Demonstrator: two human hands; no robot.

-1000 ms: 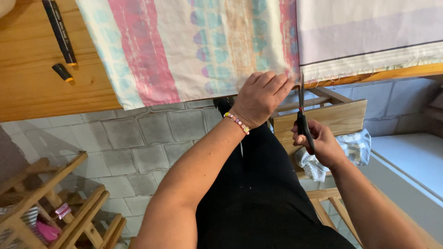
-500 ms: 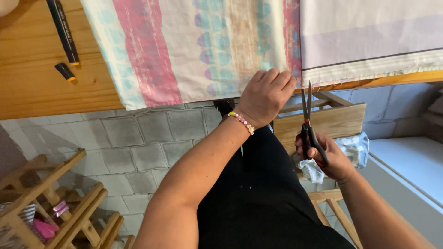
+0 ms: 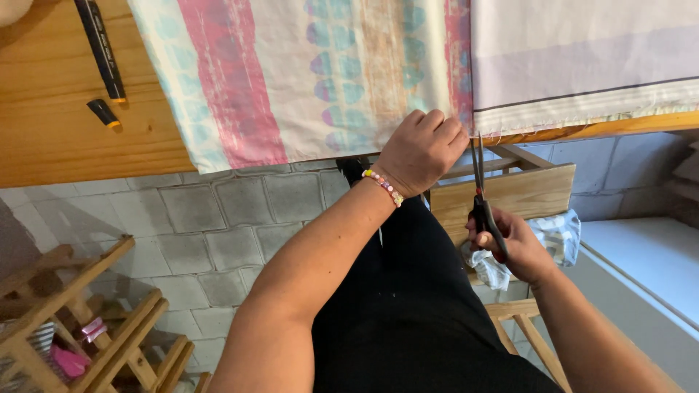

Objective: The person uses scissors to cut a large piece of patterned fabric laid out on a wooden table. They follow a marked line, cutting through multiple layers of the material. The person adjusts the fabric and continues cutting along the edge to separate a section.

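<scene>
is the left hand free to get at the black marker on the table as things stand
Probably not right away: the left hand is pressed on the striped fabric at the table edge, far from the black marker. Nothing blocks the bare wooden table between them, so letting go would open the way.

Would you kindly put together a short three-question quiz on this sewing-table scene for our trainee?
1. True or false: the right hand holds scissors.
2. Where does the left hand rest: A) on the marker, B) on the patterned fabric at the table edge, C) on the floor?
3. What is worn on the left wrist?

Key: 1 true. 2 B. 3 A beaded bracelet.
</scene>
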